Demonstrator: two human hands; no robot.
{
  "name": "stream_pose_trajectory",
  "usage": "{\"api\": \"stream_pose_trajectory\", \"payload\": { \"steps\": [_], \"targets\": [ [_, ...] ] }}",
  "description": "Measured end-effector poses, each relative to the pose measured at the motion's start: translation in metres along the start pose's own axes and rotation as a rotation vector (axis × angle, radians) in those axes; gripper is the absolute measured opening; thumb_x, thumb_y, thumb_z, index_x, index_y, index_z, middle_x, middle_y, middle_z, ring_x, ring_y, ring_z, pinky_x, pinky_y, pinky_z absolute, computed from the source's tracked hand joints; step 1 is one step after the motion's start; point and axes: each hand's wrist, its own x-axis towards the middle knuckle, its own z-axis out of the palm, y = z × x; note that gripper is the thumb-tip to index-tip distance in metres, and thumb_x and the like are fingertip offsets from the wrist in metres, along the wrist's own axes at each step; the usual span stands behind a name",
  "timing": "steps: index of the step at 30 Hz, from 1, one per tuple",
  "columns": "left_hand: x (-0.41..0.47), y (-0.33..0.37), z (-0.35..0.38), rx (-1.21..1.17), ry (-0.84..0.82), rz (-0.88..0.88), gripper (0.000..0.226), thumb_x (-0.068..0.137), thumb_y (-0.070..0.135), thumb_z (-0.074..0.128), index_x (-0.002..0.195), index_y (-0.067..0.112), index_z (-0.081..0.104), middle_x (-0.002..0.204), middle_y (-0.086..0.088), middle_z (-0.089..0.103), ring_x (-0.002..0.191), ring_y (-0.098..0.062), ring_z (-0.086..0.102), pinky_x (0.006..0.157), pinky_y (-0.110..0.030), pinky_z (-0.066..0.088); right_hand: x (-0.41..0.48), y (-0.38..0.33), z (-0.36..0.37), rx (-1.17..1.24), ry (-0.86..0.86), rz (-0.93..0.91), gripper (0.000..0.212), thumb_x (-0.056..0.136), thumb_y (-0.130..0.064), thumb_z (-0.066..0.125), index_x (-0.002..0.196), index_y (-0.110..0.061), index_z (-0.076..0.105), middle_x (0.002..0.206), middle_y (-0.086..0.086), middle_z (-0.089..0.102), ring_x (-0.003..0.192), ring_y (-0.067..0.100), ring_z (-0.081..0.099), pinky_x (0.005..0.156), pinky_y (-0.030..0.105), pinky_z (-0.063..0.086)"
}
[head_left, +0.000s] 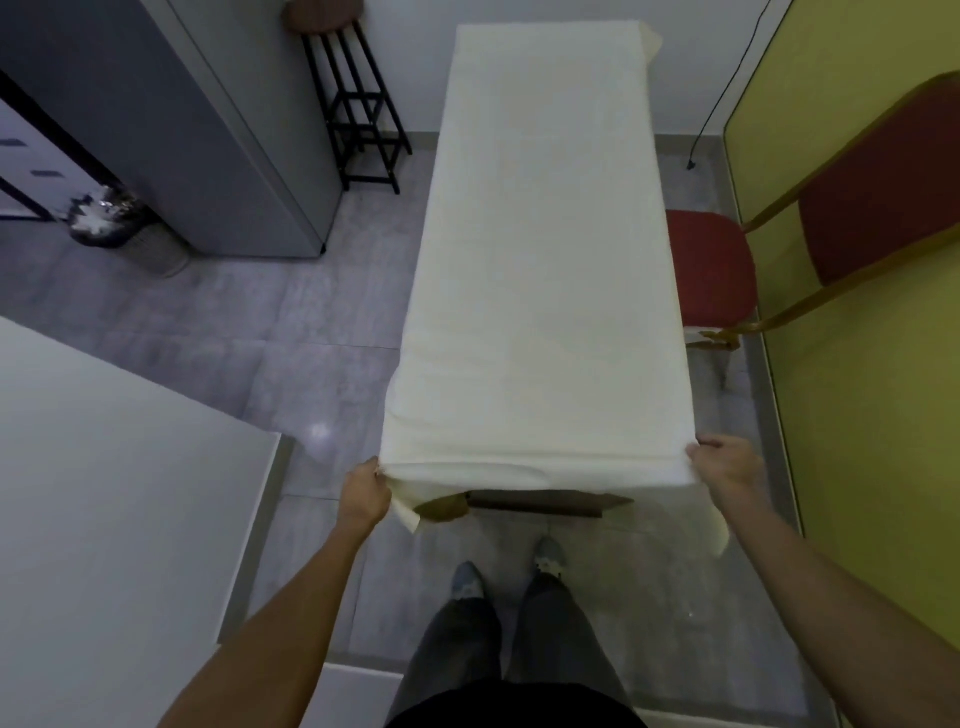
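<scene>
A cream tablecloth (545, 270) covers a long narrow table that runs away from me. Its near end hangs a little over the table's dark wooden edge (540, 503). My left hand (363, 493) grips the cloth's near left corner, fingers curled round the fabric. My right hand (727, 473) grips the near right corner the same way. A loose flap of cloth hangs below each hand. My legs and shoes stand on the floor just before the table end.
A red-seated chair (711, 270) with a gold frame stands close on the table's right, beside a yellow-green wall (857, 156). A black metal stool rack (358, 130), grey cabinet (197, 130) and waste bin (109, 218) stand at left. A white counter (104, 493) is near left.
</scene>
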Motion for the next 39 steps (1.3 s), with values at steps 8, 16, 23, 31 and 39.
{"api": "stream_pose_trajectory", "payload": {
  "steps": [8, 16, 23, 31, 39],
  "targets": [
    [-0.073, -0.04, 0.007, 0.12, -0.115, 0.04, 0.02, 0.094, 0.008, 0.058, 0.079, 0.021, 0.062, 0.072, 0.002, 0.065, 0.067, -0.016, 0.065, 0.061, -0.022, 0.045, -0.006, 0.008, -0.01, 0.018, 0.024, -0.02, 0.029, 0.082, -0.007, 0.077, 0.109, 0.001, 0.074, 0.11, 0.019, 0.073, 0.103, 0.036, 0.068, 0.098, 0.043, 0.052],
    [-0.1, -0.046, 0.021, 0.075, -0.091, -0.04, 0.02, 0.093, 0.008, 0.06, 0.076, 0.017, 0.065, 0.07, -0.001, 0.067, 0.065, -0.014, 0.065, 0.06, -0.021, 0.05, -0.019, 0.018, -0.012, 0.029, 0.003, 0.017, 0.029, 0.083, -0.006, 0.077, 0.111, 0.002, 0.073, 0.113, 0.019, 0.072, 0.105, 0.035, 0.067, 0.095, 0.035, 0.049],
    [-0.069, -0.035, 0.007, 0.037, -0.112, -0.188, 0.035, 0.092, 0.016, 0.061, 0.125, 0.004, 0.056, 0.119, -0.013, 0.064, 0.108, -0.035, 0.063, 0.09, -0.044, 0.051, -0.009, 0.014, -0.014, 0.026, -0.066, 0.04, 0.041, 0.083, -0.045, 0.071, 0.104, -0.01, 0.073, 0.108, 0.018, 0.072, 0.105, 0.035, 0.066, 0.09, 0.039, 0.051],
    [0.03, 0.05, 0.003, 0.001, 0.069, -0.127, 0.036, 0.1, 0.038, 0.05, 0.084, 0.006, 0.056, 0.091, -0.021, 0.065, 0.085, -0.034, 0.06, 0.073, -0.035, 0.043, -0.003, -0.009, -0.003, -0.091, -0.06, -0.074, 0.034, 0.097, -0.023, 0.061, 0.103, 0.009, 0.072, 0.099, 0.027, 0.07, 0.1, 0.039, 0.063, 0.075, 0.03, 0.039],
    [0.052, 0.056, -0.004, 0.302, 0.131, -0.141, 0.023, 0.09, 0.002, 0.049, 0.084, -0.005, 0.07, 0.084, -0.024, 0.067, 0.076, -0.039, 0.063, 0.067, -0.042, 0.051, 0.003, -0.005, -0.005, -0.325, -0.009, -0.093, 0.03, 0.097, -0.022, 0.059, 0.101, 0.004, 0.074, 0.1, 0.023, 0.072, 0.097, 0.038, 0.066, 0.072, 0.028, 0.042]
  ]
}}
